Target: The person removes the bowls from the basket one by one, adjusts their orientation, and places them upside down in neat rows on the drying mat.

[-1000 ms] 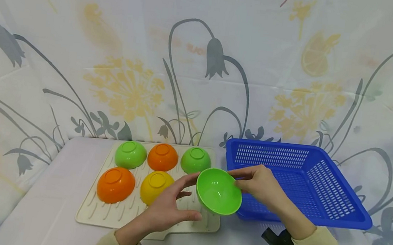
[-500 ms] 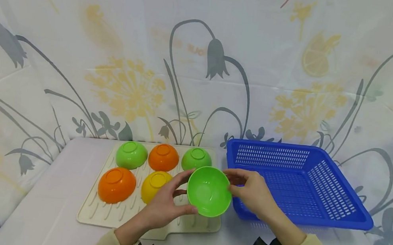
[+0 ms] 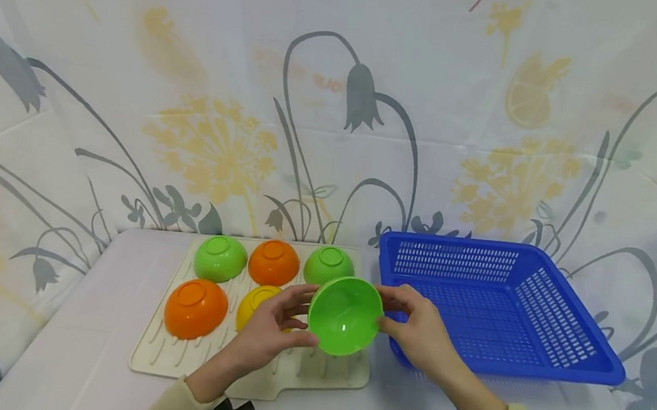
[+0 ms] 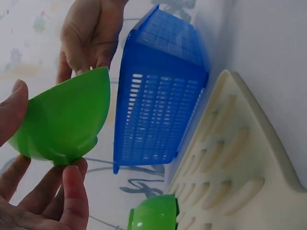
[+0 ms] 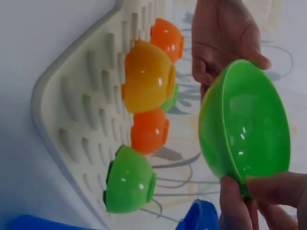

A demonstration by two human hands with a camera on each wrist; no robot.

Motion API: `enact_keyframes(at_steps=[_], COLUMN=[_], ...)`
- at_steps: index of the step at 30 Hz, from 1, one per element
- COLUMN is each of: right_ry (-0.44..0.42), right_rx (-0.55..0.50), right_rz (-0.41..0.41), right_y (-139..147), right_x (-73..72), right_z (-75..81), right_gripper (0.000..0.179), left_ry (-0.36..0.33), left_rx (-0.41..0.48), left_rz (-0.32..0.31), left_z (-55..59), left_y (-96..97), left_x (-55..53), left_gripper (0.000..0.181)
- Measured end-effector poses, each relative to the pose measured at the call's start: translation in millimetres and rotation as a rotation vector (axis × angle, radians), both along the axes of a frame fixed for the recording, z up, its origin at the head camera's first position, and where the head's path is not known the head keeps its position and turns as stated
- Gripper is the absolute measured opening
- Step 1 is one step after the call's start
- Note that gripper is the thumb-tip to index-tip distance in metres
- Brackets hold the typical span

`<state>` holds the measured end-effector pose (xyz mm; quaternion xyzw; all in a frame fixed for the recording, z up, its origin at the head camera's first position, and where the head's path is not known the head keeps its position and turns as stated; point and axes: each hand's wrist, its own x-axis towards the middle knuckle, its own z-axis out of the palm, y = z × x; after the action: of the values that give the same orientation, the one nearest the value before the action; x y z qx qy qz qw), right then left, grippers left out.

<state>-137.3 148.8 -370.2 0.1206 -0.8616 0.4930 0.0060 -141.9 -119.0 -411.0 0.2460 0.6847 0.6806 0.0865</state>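
Between the two hands a green bowl (image 3: 345, 317) is held up over the right front part of the cream drainboard (image 3: 159, 357), its hollow side facing the head camera. My right hand (image 3: 420, 331) pinches its rim between thumb and fingers. On the other side my left hand (image 3: 267, 329) holds it, thumb near the rim and fingers spread beneath, as the left wrist view shows of the bowl (image 4: 67, 122). Upside down on the drainboard sit a green bowl (image 3: 219, 260), an orange bowl (image 3: 273, 263), another green bowl (image 3: 328, 267), a larger orange bowl (image 3: 195, 310) and a partly hidden yellow bowl (image 3: 252, 302).
A blue plastic basket (image 3: 539, 372) with slotted walls stands to the right of the drainboard, its inside visible behind the right hand. A white cloth (image 3: 80, 339) covers the table, and a flower-printed curtain (image 3: 224, 54) hangs behind.
The green bowl has moved left, away from the basket, and turned more toward the camera. The right hand came along with it; the left hand, formerly apart from it, now holds its left side.
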Motion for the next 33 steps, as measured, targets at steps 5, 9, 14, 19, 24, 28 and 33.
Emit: enact_keyframes(at_steps=[5, 9, 14, 19, 24, 28, 33], right_ry=[-0.029, -0.097, -0.193, -0.233, -0.244, -0.229, -0.213], right_rx=[-0.087, -0.183, -0.265, -0.238, -0.190, -0.153, -0.163], right_rz=[0.045, 0.115, 0.176, 0.182, 0.199, 0.232, 0.234], right_y=[2.1, 5.0, 8.3, 7.8, 2.3, -2.9, -8.1], right_x=[1.6, 1.5, 0.8, 1.3, 3.0, 5.9, 8.7], right_z=[-4.5, -7.7, -10.8, -8.2, 0.2, 4.0, 1.9], right_gripper=[0.043, 0.047, 0.052, 0.051, 0.052, 0.054, 0.055], left_ry=[0.052, 0.110, 0.216, 0.362, 0.528, 0.627, 0.629], left_rx=[-0.048, -0.130, -0.220, -0.284, -0.309, -0.327, -0.310], left_rz=[0.022, 0.056, 0.084, 0.097, 0.082, 0.056, 0.033], left_z=[0.6, 1.8, 1.9, 1.2, 5.7, 8.9, 9.2], left_y=[-2.4, -5.3, -8.6, -10.0, -10.3, -11.8, -15.7], left_x=[-0.1, 0.9, 1.1, 1.1, 3.6, 6.4, 7.1], left_gripper=[0.071, 0.071, 0.070, 0.066, 0.066, 0.068, 0.070])
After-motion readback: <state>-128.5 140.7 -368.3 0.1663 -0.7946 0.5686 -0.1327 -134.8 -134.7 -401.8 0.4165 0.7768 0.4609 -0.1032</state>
